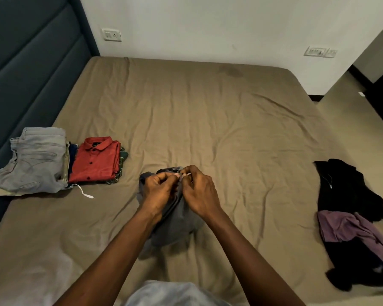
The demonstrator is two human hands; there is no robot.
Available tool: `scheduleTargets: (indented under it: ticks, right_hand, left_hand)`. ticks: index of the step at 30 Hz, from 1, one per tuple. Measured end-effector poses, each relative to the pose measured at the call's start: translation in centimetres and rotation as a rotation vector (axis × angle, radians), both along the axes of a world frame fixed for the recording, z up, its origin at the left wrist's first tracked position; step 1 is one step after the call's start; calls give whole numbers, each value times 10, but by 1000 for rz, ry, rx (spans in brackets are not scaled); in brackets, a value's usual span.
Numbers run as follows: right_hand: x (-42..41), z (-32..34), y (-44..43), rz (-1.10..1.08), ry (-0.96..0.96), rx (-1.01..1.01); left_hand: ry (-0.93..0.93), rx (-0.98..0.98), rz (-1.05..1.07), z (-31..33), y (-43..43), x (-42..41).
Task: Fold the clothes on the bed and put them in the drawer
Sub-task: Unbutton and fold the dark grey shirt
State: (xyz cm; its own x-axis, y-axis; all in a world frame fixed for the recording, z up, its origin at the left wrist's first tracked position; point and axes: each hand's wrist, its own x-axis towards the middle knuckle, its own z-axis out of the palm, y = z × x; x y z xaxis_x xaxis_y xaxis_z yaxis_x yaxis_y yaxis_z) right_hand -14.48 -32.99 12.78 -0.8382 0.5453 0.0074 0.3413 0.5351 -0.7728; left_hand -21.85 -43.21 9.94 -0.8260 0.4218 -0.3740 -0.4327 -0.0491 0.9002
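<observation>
The grey garment (178, 226) lay near-middle on the bed (208, 118), long axis near-to-far. The left hand (161, 191) and right hand (200, 192), side by side, both pinched its far edge.

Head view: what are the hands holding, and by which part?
Left hand and right hand both pinch the grey garment at its upper edge; the rest is bunched below.

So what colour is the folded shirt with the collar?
The folded shirt is red with dark buttons, seen best in the head view.
</observation>
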Motion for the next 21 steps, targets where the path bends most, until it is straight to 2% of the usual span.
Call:
scheduleTargets:
  ticks: [3,7,9,11,13,16,21]
  right_hand:
    - [3,-5,12,15,6,-378]
    - [1,-15,19,-86,78,-460]
    - [-3,-16,22,-157,140,-529]
    - [-7,-15,25,-189,210,-648]
    - [-7,-12,28,-169,231,-712]
    - [-2,-11,36,-140,197,-632]
    - [5,-12,41,-228,151,-292]
  left_hand:
    - [-76,5,-2,2,0,-8]
    - [-114,88,-151,16,-5,-17]
    - [7,93,-221,17,-8,-16]
    - [264,-111,-314,7,-11,-14]
    - [394,-262,-367,-2,-16,-13]
    - [339,-229,-314,4,-24,-20]
    - [162,-72,-336,29,-30,-36]
